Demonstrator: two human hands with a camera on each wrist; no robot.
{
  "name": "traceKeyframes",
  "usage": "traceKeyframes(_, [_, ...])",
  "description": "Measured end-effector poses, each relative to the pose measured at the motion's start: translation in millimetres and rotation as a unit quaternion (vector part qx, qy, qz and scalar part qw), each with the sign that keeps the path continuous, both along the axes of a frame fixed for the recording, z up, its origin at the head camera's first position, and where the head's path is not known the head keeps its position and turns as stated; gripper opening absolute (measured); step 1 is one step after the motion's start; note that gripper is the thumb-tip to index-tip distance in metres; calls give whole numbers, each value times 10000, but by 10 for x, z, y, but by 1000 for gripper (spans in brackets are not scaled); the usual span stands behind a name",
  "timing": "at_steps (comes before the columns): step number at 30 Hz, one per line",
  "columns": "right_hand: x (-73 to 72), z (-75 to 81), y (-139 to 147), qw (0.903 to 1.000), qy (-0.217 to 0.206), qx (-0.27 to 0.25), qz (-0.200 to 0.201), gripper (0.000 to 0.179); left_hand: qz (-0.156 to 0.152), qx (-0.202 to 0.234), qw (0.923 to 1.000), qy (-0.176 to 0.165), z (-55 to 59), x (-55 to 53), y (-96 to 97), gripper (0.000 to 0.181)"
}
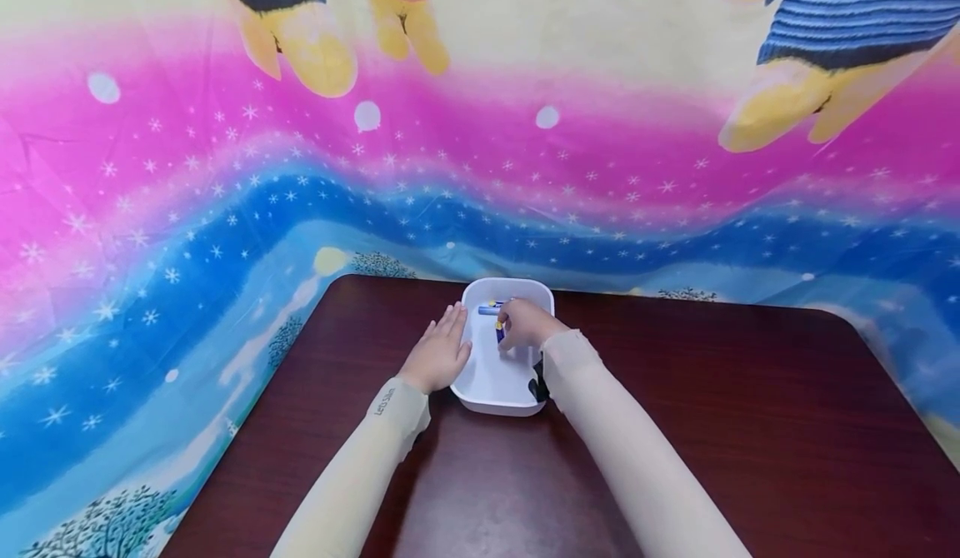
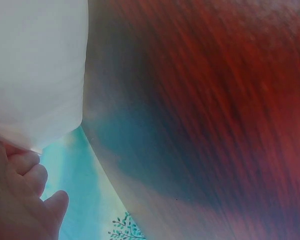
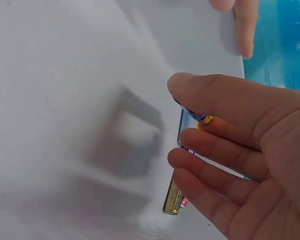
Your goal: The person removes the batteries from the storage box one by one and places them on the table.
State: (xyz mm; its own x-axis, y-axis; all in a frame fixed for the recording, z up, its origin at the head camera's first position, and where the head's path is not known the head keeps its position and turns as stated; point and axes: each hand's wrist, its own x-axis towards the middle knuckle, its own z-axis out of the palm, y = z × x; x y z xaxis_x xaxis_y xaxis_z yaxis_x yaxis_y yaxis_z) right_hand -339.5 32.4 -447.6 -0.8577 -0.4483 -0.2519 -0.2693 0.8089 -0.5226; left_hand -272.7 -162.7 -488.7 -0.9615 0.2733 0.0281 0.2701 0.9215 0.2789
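Observation:
A white plastic tray [image 1: 498,383] stands near the far edge of the table. My right hand [image 1: 525,322] reaches over it and pinches a blue battery [image 1: 500,333] with a yellow end between thumb and forefinger. In the right wrist view the pinched battery [image 3: 196,115] is mostly hidden behind the thumb. A light-blue battery [image 1: 489,311] lies in the tray's far part, beside that hand. Below the curled fingers, a gold-ended battery [image 3: 171,197] lies on the tray floor, partly covered. My left hand [image 1: 438,354] rests along the tray's left rim, fingers straight.
The tray stands on a dark reddish-brown wooden table [image 1: 720,425]. Behind it hangs a colourful printed cloth [image 1: 465,183], close to the table's far edge. A small black device [image 1: 537,383] sits at the right wrist, over the tray's right wall.

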Motion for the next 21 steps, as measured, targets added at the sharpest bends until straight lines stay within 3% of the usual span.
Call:
traceKeyframes(9, [36, 17, 79, 9986, 247, -453, 66, 46, 17, -44, 10000, -50, 6, 3, 9, 65])
traceKeyframes(21, [144, 111, 187, 9925, 324, -1163, -176, 49, 11, -32, 10000, -46, 20, 13, 14, 65])
